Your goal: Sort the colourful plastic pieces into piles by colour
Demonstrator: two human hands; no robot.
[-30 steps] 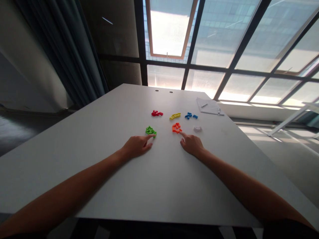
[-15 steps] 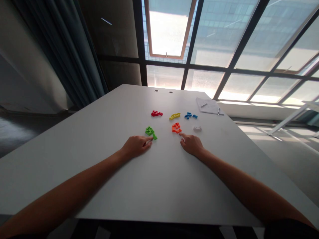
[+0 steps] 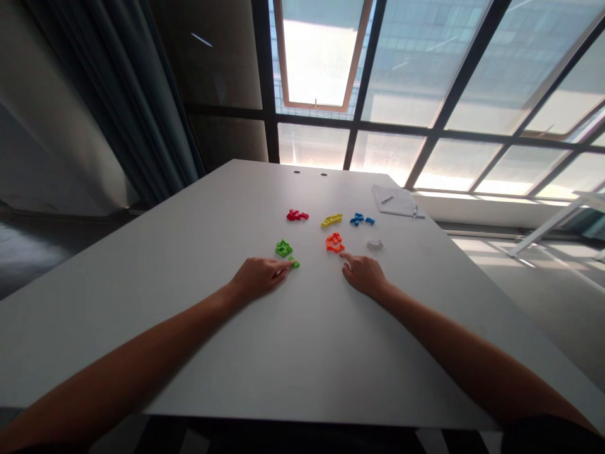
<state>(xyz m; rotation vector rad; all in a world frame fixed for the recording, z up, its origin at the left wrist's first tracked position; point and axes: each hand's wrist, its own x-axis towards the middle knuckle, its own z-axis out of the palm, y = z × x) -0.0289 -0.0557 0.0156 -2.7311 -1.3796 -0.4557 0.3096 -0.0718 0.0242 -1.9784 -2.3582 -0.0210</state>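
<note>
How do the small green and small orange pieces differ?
The small green pieces form a clump, plus one nearer the person; the small orange pieces form a rough ring. The left hand touches that nearer green piece; the right hand points at the orange pieces. Both groups lie on the white table.

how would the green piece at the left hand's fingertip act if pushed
The green piece would probably slide easily, being small on a smooth-looking table. Its uneven outline suggests little rolling. Its plastic look hints that it's light and stiff.

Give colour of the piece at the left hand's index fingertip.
The piece at the left hand is green; best seen in the head view.
</note>
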